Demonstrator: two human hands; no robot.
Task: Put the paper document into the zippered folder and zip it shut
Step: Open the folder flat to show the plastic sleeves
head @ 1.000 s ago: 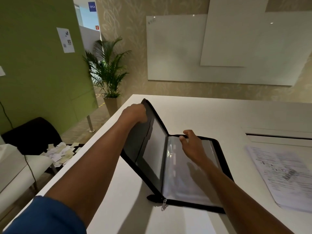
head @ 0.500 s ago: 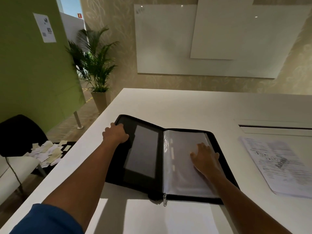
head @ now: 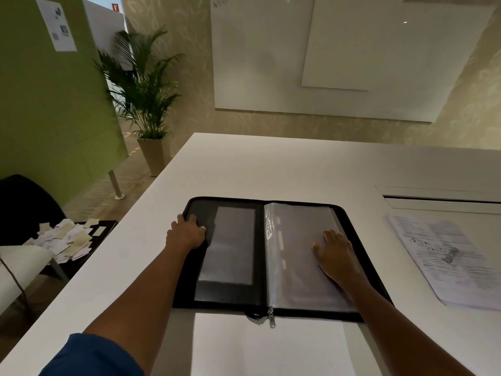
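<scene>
Gripping zippered folder (head: 230, 295) edge with left hand (head: 185, 234), right hand (head: 336, 253) flat inside, paper document (head: 444, 256) apart

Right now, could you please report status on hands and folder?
Left hand gripping folder's left edge; right hand flat on sleeves. Folder open. Paper document outside, right. Nothing blocking.

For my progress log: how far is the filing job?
Done: the zippered folder lies open flat on the table. In hand: the left hand holds its left cover, the right hand rests flat on the plastic sleeves. Left: the printed document lies beside the folder, not inside; the zipper is open.
</scene>
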